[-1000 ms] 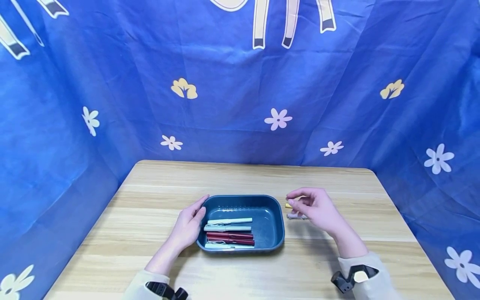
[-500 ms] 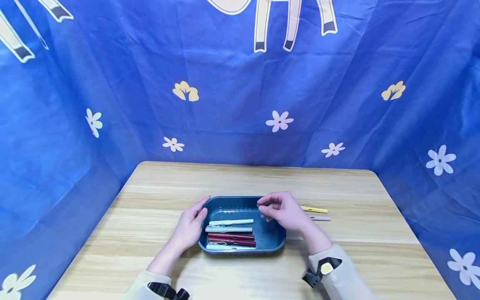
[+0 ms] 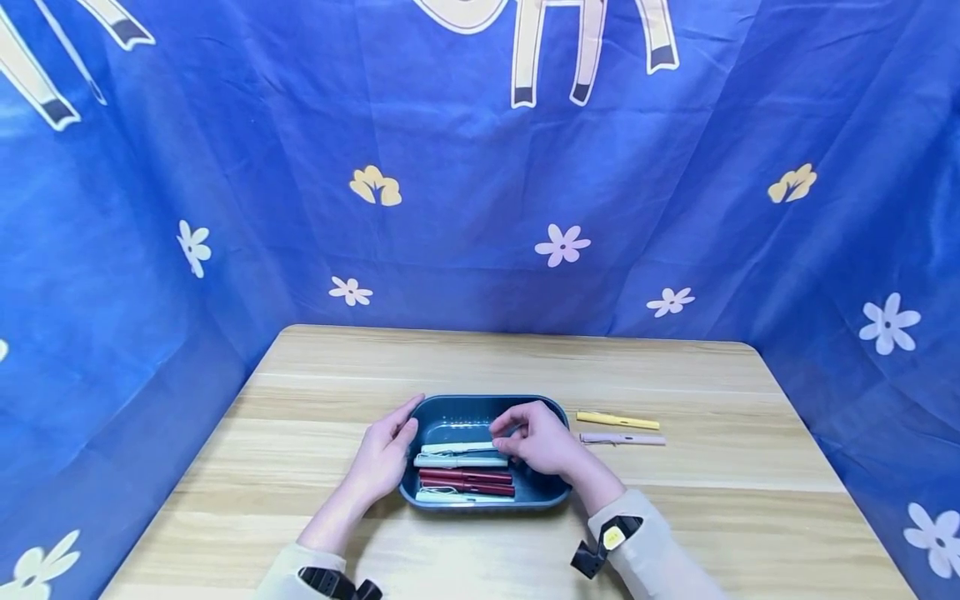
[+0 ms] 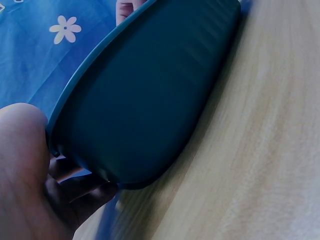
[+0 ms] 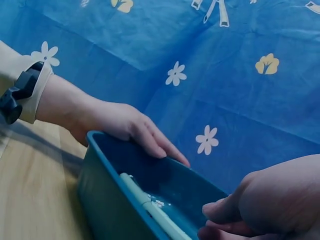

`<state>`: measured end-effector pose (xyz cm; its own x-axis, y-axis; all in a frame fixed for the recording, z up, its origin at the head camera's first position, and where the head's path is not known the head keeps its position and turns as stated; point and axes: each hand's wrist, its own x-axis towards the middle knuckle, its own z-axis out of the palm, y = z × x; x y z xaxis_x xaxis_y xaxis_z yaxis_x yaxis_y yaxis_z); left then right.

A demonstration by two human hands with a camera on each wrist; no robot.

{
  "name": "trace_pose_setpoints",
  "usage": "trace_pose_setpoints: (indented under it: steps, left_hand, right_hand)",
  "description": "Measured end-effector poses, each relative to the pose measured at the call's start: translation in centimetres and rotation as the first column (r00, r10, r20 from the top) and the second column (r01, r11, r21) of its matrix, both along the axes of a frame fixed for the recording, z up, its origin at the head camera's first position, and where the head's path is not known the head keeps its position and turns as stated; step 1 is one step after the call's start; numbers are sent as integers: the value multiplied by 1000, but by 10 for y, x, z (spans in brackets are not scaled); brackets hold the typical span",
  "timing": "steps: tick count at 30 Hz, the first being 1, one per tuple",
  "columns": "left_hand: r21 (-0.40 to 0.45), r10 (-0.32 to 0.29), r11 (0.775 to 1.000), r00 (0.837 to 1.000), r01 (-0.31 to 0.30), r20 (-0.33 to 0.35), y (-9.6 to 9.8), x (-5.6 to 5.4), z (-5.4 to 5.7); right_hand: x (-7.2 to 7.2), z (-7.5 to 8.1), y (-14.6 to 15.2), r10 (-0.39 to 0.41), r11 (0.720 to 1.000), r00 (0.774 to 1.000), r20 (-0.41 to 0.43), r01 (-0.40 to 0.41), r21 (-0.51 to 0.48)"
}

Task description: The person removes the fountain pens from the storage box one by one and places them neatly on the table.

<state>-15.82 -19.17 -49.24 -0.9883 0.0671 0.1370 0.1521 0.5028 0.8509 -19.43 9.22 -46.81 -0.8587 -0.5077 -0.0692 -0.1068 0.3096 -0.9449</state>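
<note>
The dark teal tray [image 3: 525, 505] stands on the table with several clip-capped pens lying in its left part. My left hand [image 3: 384, 454] grips the tray's left end, thumb at the rim and fingers on the outside wall. Over the tray's right half is my right hand [image 3: 542, 440], thumb and index finger apart at the right end of a pale mint pen [image 3: 456, 447]. In front of that pen lie a light blue pen [image 3: 457, 461], dark red pens [image 3: 467, 477] and another pale pen [image 3: 450, 496]. In the right wrist view the mint pen's right end is out of sight.
Right of the tray, a yellow pen [image 3: 618, 420] and a lavender pen [image 3: 624, 439] lie side by side on the wooden table [image 3: 720, 433]. A blue patterned cloth [image 3: 465, 250] hangs behind the table and along both sides.
My right hand has moved left from the yellow and lavender pens, across the tray's right rim, to the mint pen's end. Both pens stay on the table; the left hand keeps its grip.
</note>
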Motion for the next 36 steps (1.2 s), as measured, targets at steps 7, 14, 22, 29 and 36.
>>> trace_pose_setpoints:
  steps: [7,14,22,29,36]
  left_hand:
    - [12,1,1000,1000,-1,-19,2,1,1]
    - [20,-2,1000,1000,3,-25,2,2,0]
    - [29,3,1000,1000,-2,-22,2,2,1]
    - [28,6,1000,1000,-5,-24,2,3,-1]
    - [17,6,1000,1000,-5,-27,2,2,-1]
  right_hand:
    - [-4,-5,-4,-36,994,996,-80,44,101]
    - [-8,-12,-12,-19,976,990,-141,49,213]
    - [-10,-15,-15,-24,953,987,-159,71,293]
    - [-9,-17,-16,-8,948,982,-189,68,312]
    - [-9,-12,-15,-27,977,986,-167,62,203]
